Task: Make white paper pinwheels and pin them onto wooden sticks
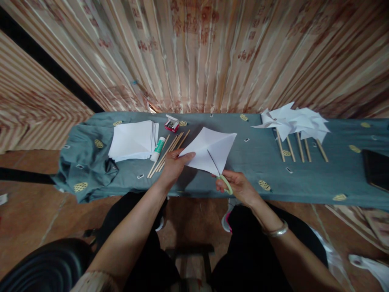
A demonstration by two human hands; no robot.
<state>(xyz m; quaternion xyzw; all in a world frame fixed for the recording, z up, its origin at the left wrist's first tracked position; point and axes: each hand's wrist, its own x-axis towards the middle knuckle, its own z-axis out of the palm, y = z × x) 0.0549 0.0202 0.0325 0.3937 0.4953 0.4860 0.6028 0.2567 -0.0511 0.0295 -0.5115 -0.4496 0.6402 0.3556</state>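
A creased square sheet of white paper (206, 142) is held above the cloth-covered bench. My left hand (174, 164) pinches its left corner, thumb on top. In my right hand (235, 184) is a pair of scissors (225, 184) with pale green handles. One scissor blade lies over the paper, pointing from the near corner toward the middle; the other blade is hidden beneath. Close to my left hand lie several thin wooden sticks (170, 152) and a green-and-white glue stick (158, 148).
A stack of white paper (132, 140) lies at the left of the bench (252, 162). Behind the sticks stands an opened small red box (172, 123) of metal pieces. Several paper pinwheels (291, 121) on sticks lie right, near a dark object (375, 168). A curtain (200, 61) hangs behind.
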